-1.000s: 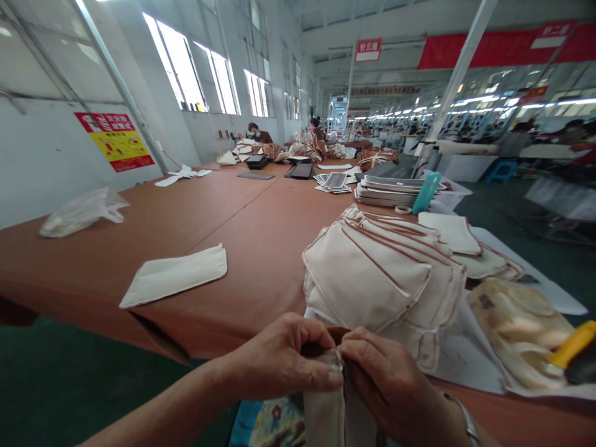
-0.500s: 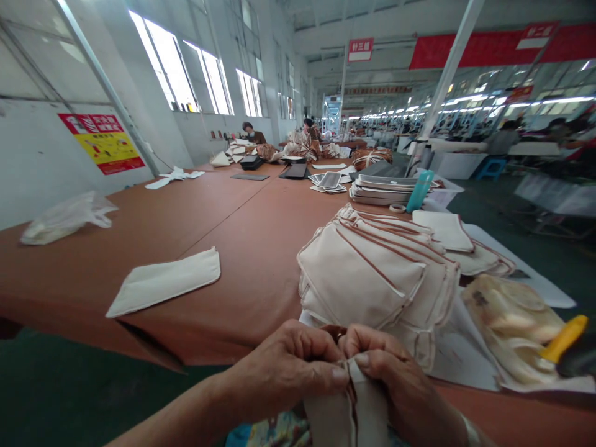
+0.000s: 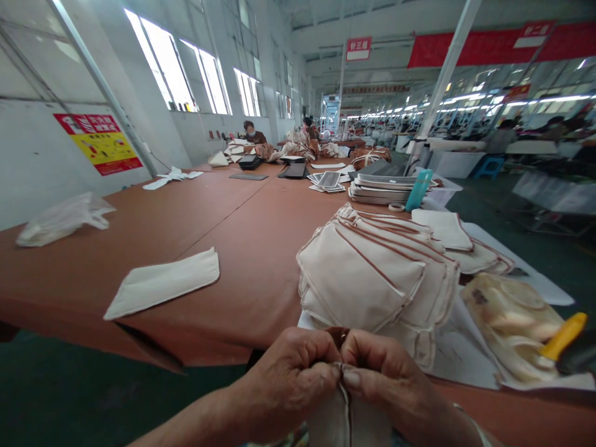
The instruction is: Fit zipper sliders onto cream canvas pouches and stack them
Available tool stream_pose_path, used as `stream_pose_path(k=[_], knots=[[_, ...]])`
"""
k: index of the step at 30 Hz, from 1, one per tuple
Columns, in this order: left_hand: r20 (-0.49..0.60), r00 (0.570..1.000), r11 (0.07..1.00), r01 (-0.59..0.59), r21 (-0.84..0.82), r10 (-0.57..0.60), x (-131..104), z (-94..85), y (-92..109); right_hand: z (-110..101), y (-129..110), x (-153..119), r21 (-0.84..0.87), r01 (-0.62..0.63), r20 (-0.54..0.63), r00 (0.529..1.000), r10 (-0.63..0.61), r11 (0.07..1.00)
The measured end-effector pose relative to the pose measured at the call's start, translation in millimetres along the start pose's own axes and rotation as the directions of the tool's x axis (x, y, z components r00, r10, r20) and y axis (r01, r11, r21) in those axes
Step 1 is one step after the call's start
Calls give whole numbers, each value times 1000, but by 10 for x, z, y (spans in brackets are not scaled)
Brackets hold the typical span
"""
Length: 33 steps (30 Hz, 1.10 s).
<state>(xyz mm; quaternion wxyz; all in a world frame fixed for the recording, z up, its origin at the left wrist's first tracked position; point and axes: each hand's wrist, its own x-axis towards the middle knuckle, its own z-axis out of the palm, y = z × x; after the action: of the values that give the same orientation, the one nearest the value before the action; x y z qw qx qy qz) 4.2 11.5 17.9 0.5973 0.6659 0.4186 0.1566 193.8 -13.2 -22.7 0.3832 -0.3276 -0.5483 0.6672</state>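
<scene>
Low in the view, my left hand (image 3: pixel 300 375) and my right hand (image 3: pixel 384 375) pinch a cream sewn piece (image 3: pixel 351 419) with a dark seam down its middle. Thumbs and fingertips of both hands meet at the seam's top end, and a bit of brown material shows above them. Just beyond the hands lies a fanned pile of cream pieces (image 3: pixel 358 270) with brown edges. One flat cream piece (image 3: pixel 162 282) rests alone on the brown table (image 3: pixel 251 279) to the left.
At the right are a plastic container (image 3: pixel 507 323) and a yellow-handled tool (image 3: pixel 565 335). Farther back stand a teal bottle (image 3: pixel 419 189), a tape roll (image 3: pixel 396 207) and stacked grey-and-white panels (image 3: pixel 382 189). A plastic bag (image 3: pixel 65 217) lies at left. A co-worker (image 3: pixel 254 133) sits at the far end.
My hands have drawn closer together at the seam, and its two sides, parted before, now meet. The pile and the lone piece have stayed put.
</scene>
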Motion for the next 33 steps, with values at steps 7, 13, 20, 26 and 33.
stream_pose_path(k=[7,13,20,26,33], knots=[[44,999,980,17,-197,-8,81,-12,-12,57,68,6,266,-77,-15,996,84,961],[7,995,995,98,-2,-98,128,-7,68,89,66,53,255,-65,-44,996,79,965],[-141,979,936,-93,338,148,51,100,20,92,33,32,140,-42,-63,997,51,989],[22,999,999,-39,-16,39,59,43,-19,79,137,-12,316,-67,-36,996,83,946],[-85,996,982,-9,186,25,67,53,-33,56,139,-25,37,-66,-83,994,69,997]])
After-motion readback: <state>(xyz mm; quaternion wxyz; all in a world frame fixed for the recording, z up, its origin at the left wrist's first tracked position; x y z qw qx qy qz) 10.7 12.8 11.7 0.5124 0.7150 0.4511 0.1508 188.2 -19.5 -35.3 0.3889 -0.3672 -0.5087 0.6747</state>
